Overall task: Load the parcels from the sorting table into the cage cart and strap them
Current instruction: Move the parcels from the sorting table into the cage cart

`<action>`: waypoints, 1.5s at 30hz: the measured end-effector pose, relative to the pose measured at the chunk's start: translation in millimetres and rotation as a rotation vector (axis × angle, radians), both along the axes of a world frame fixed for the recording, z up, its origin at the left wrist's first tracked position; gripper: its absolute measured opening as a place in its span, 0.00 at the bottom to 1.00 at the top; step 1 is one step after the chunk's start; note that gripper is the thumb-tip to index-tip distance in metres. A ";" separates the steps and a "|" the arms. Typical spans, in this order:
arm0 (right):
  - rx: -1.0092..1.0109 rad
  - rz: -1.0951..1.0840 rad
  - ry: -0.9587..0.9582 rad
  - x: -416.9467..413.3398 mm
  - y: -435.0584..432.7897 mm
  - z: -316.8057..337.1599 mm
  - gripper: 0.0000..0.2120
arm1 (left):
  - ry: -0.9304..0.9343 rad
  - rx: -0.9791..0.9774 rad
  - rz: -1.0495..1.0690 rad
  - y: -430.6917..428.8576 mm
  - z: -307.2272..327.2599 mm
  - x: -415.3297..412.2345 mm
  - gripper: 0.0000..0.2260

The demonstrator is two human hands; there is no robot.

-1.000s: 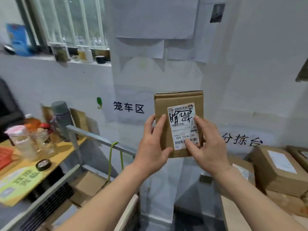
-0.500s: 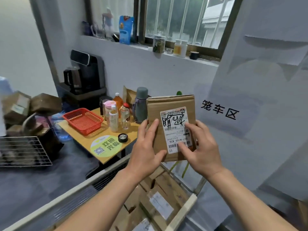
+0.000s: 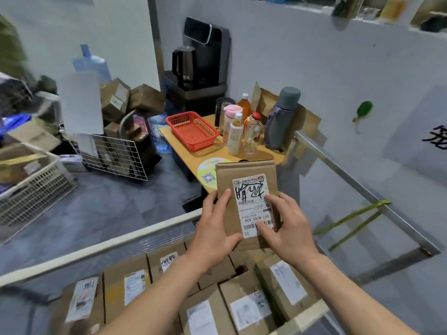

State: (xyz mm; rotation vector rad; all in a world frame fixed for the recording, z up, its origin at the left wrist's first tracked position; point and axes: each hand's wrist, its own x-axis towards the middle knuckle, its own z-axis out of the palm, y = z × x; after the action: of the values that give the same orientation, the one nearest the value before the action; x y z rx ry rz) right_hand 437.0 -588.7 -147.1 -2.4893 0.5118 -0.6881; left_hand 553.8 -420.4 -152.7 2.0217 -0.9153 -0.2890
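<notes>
In the head view, we hold one parcel (image 3: 244,187) upright in the air above the cart (image 3: 135,235), its label facing us. Our left hand (image 3: 215,228) grips its left edge. Our right hand (image 3: 287,233) grips the lower right, fingers pressed on the label.

Below it, the loaded parcels (image 3: 246,308) lie packed side by side in the cart, labels up. We judge the loading well along, though this parcel is not yet set down. A yellow-green strap (image 3: 348,218) hangs from the right rail and crosses no parcel, so strapping is left to do.

The sorting table is out of frame, so we cannot tell how many parcels wait there. Our forearms cover part of the cart, and its near and left parts are cut off or blurred. A dark gap shows among the loaded parcels under the held one, but we cannot tell its depth.
</notes>
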 end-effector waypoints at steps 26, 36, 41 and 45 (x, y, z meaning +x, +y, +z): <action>0.288 0.291 0.529 103.0 -132.1 -287.2 0.30 | 0.450 0.373 0.309 -112.9 -277.3 44.7 0.48; 0.230 0.189 0.619 109.3 -187.8 -327.3 0.32 | 0.506 0.363 0.221 -179.4 -319.2 55.7 0.46; 0.055 0.123 0.760 109.0 -201.2 -340.0 0.35 | 0.488 0.426 0.180 -204.4 -335.1 58.6 0.42; -0.022 0.109 0.790 107.6 -201.8 -346.6 0.34 | 0.453 0.490 0.158 -213.7 -340.6 59.2 0.39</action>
State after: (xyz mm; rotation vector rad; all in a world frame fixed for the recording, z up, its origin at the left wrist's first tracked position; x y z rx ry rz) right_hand 544.5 -790.5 -493.7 -2.7180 0.6246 0.3714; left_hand 613.0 -634.1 -493.4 2.3094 -0.4203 -0.9119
